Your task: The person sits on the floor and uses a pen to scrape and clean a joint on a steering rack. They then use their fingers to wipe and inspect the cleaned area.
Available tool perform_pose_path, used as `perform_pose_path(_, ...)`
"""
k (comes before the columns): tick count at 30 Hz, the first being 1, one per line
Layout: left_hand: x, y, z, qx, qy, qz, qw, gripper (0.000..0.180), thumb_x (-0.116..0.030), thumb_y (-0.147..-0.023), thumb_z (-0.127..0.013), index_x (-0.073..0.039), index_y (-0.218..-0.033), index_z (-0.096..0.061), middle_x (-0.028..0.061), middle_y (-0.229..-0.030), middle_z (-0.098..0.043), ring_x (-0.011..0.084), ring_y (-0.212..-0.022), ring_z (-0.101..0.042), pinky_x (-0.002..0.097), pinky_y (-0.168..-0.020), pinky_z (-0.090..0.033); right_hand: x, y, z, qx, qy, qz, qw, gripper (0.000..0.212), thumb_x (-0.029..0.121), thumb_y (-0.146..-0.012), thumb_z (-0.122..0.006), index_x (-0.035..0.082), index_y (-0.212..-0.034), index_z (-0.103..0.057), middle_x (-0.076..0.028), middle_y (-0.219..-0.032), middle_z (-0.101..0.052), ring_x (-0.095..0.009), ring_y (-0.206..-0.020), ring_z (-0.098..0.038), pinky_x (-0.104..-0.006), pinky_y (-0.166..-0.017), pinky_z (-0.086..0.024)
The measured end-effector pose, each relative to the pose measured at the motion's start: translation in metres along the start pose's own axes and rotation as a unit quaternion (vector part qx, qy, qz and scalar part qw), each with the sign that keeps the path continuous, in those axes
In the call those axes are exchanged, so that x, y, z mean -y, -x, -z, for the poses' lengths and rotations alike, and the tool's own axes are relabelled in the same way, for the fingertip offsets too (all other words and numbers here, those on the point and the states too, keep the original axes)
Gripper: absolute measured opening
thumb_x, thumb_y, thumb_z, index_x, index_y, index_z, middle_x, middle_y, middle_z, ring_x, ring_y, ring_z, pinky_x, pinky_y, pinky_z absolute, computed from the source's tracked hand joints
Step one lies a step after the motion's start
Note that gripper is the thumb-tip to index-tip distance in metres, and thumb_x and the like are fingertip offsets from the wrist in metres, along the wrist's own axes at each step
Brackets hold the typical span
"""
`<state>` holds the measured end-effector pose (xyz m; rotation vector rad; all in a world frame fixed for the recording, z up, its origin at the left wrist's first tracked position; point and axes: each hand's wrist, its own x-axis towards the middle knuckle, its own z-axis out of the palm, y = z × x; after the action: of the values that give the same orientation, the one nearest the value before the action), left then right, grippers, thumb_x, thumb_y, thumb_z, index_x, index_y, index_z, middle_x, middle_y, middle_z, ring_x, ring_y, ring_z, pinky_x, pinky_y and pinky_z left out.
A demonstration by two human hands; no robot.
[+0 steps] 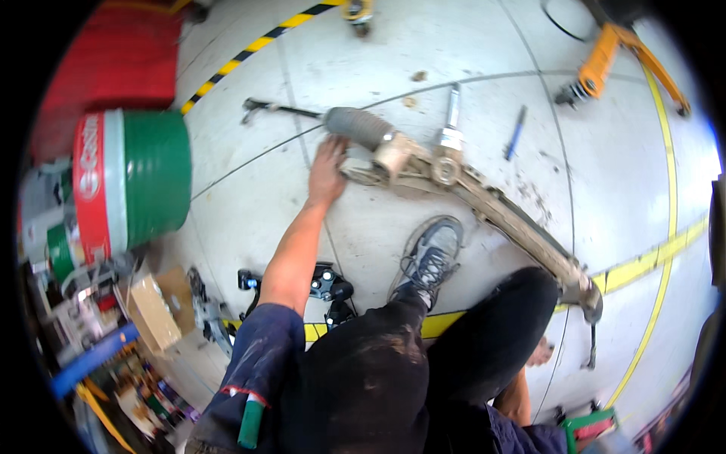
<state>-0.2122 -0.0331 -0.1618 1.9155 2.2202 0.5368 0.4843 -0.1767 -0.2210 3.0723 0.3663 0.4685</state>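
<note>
A dirty steering rack [503, 212] lies slantwise across the floor in front of me. It has a ribbed rubber boot [359, 126] and a thin tie rod [281, 108] at its far left end. A silver shaft [452, 113] sticks up from its round housing. My left hand [328, 168] reaches out with fingers stretched, right beside the boot and touching or nearly touching it. My right hand [541, 352] is low by my right knee, near the floor; the knee hides most of that arm, and its fingers are too unclear to read.
A blue-ended thin tool [516, 133] lies beyond the rack. Orange wheeled legs [601, 64] stand far right. On the left are a green-and-red drum [151, 170], a cardboard box [155, 310] and black parts [329, 284]. My shoe [432, 253] is close to the rack.
</note>
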Motion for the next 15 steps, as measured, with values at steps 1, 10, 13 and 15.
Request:
perform_pose_path(1,-0.005,0.008,-0.005,-0.016,0.093,0.044,0.995,0.058,-0.003,-0.083,-0.055,-0.003,-0.141,-0.048,0.0171,-0.149,-0.043,0.0360,-0.141,-0.035,0.0449,-0.116,-0.029,0.000,-0.003,-0.003,-0.013,0.015,-0.017,1.000,0.045,0.044,-0.089,-0.046,0.024,-0.129,-0.055,-0.003,-0.132,-0.052,-0.029,-0.122,-0.050,-0.0517,-0.095,-0.044)
perform_pose_path(10,-0.038,0.085,0.005,-0.003,0.002,0.117,0.993,0.042,-0.008,-0.097,-0.048,-0.004,-0.139,-0.051,0.0211,-0.146,-0.046,0.0370,-0.136,-0.043,0.0413,-0.111,-0.037,-0.010,-0.002,-0.004,-0.017,0.026,-0.012,0.999,0.045,0.044,-0.090,-0.046,0.024,-0.130,-0.054,-0.002,-0.134,-0.050,-0.028,-0.124,-0.049,-0.0505,-0.098,-0.043)
perform_pose_path(13,-0.054,0.081,0.029,0.032,0.086,0.192,0.977,0.042,-0.007,-0.096,-0.053,0.000,-0.137,-0.051,0.0216,-0.146,-0.045,0.0379,-0.134,-0.045,0.0421,-0.109,-0.039,-0.002,-0.005,0.005,-0.004,0.021,0.001,1.000,0.045,0.044,-0.090,-0.046,0.024,-0.130,-0.054,-0.002,-0.134,-0.050,-0.028,-0.125,-0.049,-0.0506,-0.098,-0.043)
perform_pose_path(15,-0.060,0.078,0.053,0.043,0.044,0.272,0.960,0.055,-0.010,-0.085,-0.066,-0.002,-0.137,-0.052,0.0195,-0.128,-0.054,0.0329,-0.111,-0.055,0.0394,-0.095,-0.046,-0.002,-0.008,0.007,0.002,0.019,0.009,1.000,0.045,0.044,-0.090,-0.046,0.024,-0.130,-0.054,-0.002,-0.134,-0.050,-0.028,-0.125,-0.049,-0.0507,-0.098,-0.043)
